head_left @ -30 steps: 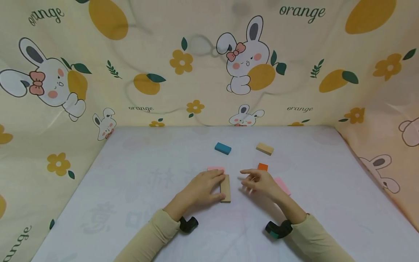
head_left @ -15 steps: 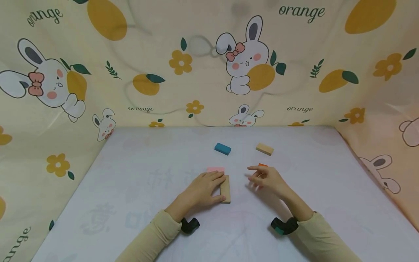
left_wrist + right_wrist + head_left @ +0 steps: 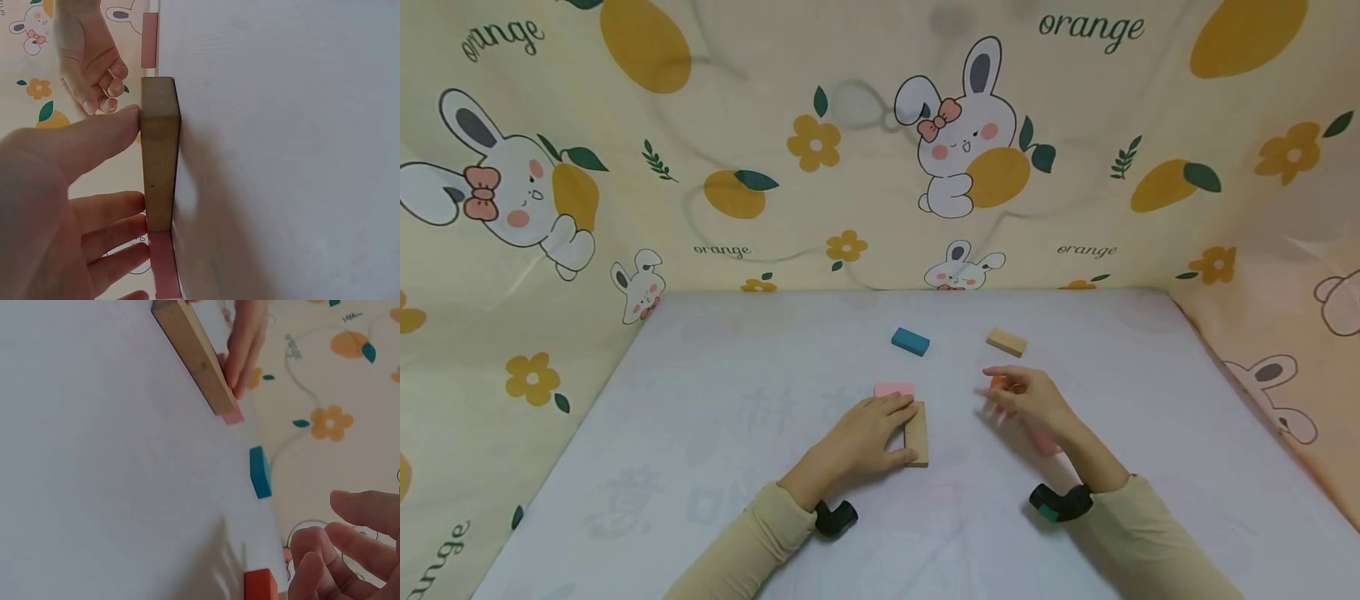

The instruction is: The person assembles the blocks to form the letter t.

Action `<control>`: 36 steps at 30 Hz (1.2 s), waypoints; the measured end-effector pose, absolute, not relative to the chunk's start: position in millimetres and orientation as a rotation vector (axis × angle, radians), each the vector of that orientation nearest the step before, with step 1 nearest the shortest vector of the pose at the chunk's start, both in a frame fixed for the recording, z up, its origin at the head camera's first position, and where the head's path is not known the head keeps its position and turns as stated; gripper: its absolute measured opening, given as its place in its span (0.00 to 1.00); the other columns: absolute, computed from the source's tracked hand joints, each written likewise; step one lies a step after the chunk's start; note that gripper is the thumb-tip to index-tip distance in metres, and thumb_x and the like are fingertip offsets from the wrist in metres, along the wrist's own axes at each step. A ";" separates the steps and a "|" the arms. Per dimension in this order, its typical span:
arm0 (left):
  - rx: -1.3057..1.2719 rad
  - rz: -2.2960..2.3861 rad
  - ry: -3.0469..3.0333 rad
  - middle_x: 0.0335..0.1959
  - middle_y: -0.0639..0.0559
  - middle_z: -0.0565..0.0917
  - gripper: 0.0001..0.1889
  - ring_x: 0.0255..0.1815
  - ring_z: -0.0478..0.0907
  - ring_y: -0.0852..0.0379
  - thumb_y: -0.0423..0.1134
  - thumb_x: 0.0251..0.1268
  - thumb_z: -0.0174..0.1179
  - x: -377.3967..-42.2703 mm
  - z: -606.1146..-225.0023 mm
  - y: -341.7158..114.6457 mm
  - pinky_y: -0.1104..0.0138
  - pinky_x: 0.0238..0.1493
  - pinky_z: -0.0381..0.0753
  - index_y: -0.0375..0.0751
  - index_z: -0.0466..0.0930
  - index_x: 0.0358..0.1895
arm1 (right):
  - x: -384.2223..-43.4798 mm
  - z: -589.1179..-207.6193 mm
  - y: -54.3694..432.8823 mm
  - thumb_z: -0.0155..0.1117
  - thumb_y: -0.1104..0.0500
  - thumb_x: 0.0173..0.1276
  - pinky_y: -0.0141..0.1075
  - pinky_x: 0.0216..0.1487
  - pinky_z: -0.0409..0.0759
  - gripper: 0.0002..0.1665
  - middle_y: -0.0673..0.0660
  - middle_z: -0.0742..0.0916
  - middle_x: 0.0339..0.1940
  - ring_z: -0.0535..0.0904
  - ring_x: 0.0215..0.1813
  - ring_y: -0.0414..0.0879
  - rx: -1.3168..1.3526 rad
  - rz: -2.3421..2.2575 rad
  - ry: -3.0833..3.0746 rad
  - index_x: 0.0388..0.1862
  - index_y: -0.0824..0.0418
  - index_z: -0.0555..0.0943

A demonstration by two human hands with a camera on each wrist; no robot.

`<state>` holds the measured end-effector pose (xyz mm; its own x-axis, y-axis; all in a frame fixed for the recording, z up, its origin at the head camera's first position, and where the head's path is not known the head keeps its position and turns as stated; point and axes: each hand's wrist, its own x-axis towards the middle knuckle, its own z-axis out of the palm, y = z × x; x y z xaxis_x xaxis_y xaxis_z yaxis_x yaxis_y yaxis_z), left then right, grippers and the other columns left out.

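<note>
With its fingers nearly straight, my left hand [image 3: 865, 433] rests along the left side of a plain wooden block [image 3: 919, 440]. Its thumb touches the near end and its fingertips the far end. A pink block [image 3: 893, 388] lies crosswise at that far end, partly under the fingers. My right hand [image 3: 1039, 407] hovers over an orange block [image 3: 997, 382], its fingers loosely bent and holding nothing. In the right wrist view the orange block [image 3: 259, 585] stands just left of those fingers. A second pink block [image 3: 1043, 440] lies under the right hand, partly hidden.
Farther back on the white table [image 3: 737, 350] lie a blue block [image 3: 911, 342] and another plain wooden block [image 3: 1007, 342]. A curtain [image 3: 760, 125] printed with rabbits and oranges rises behind the table and along its sides.
My right hand has moved right and slightly away from me, from beside the orange block to over it. The left hand and the blocks stay where they were.
</note>
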<state>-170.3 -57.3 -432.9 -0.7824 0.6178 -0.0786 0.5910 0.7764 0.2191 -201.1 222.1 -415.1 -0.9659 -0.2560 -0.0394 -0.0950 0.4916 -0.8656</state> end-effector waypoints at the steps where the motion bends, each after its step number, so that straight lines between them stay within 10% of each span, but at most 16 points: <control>1: 0.968 0.274 2.825 0.75 0.52 0.65 0.35 0.77 0.60 0.53 0.60 0.66 0.54 -170.1 -433.2 -57.2 0.56 0.76 0.63 0.48 0.62 0.73 | -202.2 -414.7 223.3 0.64 0.63 0.65 0.32 0.28 0.82 0.26 0.60 0.85 0.30 0.80 0.25 0.36 -0.299 -1.470 2.576 0.60 0.75 0.74; 36: 1.022 0.394 2.843 0.74 0.46 0.67 0.35 0.75 0.65 0.50 0.56 0.65 0.58 -168.1 -437.7 -58.7 0.57 0.74 0.67 0.41 0.65 0.71 | -249.4 -413.9 253.4 0.61 0.55 0.70 0.27 0.30 0.80 0.29 0.41 0.78 0.21 0.75 0.24 0.33 0.046 -1.477 2.644 0.64 0.71 0.72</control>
<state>-168.1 -58.7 -437.7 -0.7711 0.6367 -0.0022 0.6121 0.7423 0.2726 -249.4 253.4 -413.9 -0.9932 -0.0283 -0.1131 0.0815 0.5253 -0.8470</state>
